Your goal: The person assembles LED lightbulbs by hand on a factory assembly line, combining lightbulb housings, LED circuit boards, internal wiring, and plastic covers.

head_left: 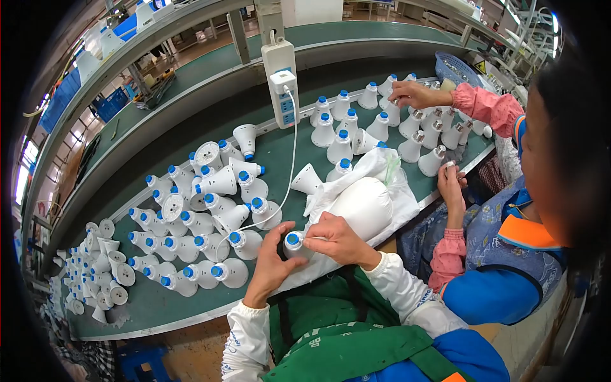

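A white cone-shaped bulb housing [296, 248] with a blue cap stands upright near the table's front edge. My left hand [272, 267] is curled around its left side, index finger behind and thumb in front. From the right, my right hand [344, 242] reaches to the blue cap, thumb and fingertips pinched close beside it. What lies in that pinch, if anything, is too small to make out. Just behind my right hand lies a white plastic bag [401, 191] with a rounded white bulb cover [363, 207] on it.
Many blue-capped housings [191, 223] stand and lie to the left, with more behind the bag. A white cord [294, 140] hangs from a power strip [280, 83] across the table. On the right, a co-worker's hand [417, 95] touches housings near a blue basket [455, 69].
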Demonstrator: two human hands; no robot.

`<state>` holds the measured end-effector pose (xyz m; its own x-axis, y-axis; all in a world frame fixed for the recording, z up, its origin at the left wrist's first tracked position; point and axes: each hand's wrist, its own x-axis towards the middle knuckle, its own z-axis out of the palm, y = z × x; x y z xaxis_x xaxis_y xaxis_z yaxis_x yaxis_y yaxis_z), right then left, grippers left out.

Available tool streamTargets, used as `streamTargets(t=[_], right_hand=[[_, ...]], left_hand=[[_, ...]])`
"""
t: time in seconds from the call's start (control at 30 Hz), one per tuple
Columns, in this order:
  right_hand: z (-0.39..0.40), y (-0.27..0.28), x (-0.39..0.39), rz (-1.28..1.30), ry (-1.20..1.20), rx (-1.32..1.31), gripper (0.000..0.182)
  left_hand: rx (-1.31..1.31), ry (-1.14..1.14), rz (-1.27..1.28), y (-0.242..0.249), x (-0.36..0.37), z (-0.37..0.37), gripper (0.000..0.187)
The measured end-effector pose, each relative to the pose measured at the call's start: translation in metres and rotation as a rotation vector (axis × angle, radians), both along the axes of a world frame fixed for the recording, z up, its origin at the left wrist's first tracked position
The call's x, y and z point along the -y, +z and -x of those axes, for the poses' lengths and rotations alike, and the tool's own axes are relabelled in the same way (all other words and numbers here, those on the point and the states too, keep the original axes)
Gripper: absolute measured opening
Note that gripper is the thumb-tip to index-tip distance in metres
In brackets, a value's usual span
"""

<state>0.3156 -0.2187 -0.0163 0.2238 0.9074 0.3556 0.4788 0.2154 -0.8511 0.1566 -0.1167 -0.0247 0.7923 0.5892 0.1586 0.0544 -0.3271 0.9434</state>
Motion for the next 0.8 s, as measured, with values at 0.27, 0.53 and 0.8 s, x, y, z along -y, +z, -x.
streamTargets(t=[0.27, 0.53, 0.8], right_hand=[[-0.001, 0.0, -0.001, 0.002, 0.007, 0.014, 0.014], [-0.001, 0.001, -0.001, -0.009, 0.006, 0.016, 0.014], [-0.001, -0.002, -0.001, -0.011, -0.007, 0.013, 0.014]], left_hand=[[-0.026, 0.009, 0.163, -0.011, -0.004, 0.003, 0.057], [-0.069, 0.033, 0.234, -0.008, -0.003, 0.003, 0.062], [-0.039, -0.035, -0.01, -0.012, 0.001, 0.006, 0.1]])
